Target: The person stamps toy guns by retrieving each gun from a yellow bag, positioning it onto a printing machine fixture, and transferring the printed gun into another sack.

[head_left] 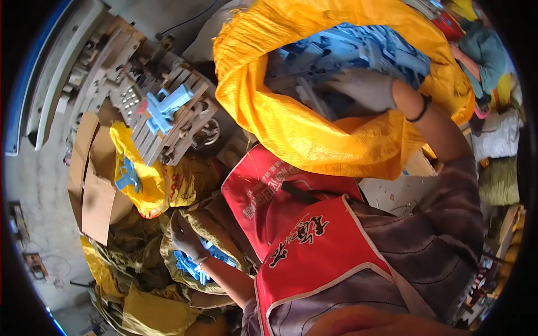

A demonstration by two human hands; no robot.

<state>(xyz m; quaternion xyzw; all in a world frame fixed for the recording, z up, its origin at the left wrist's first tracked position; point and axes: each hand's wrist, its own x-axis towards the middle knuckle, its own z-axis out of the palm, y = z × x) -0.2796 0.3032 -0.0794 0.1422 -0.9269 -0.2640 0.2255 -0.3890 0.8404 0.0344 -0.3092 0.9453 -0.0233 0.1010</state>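
Light blue plastic pieces shaped like toy guns [364,53] lie in a heap inside a big, round-mouthed sack of shiny yellow woven plastic [358,147]; the sack stands in front of the person, with its top rolled wide open; the right hand, in a pale grey cloth glove [364,89], reaches in over the sack's near side; its fingers point left, among the blue pieces, and they are blurry; I cannot tell how wide they are spread, or if they have hold of a piece; a thin black band [421,108] goes around that wrist.

The left hand, in a grey cloth glove [188,239], is low down on the left, at the mouth of a crumpled olive-green sack [216,225]; bright blue plastic pieces [197,271] lie in there, right beside the glove; the fingers look dark at the tips, so I cannot tell how far open they are, or if they hold something.

One light blue plastic gun shape [166,109] sits on a grey machine with long flat bars [147,147]; another small blue plastic piece [129,175] lies at a crinkly yellow plastic bag [147,193]; next to that bag is an open brown cardboard box [97,208]; the person wears a red apron with white edges [330,243].
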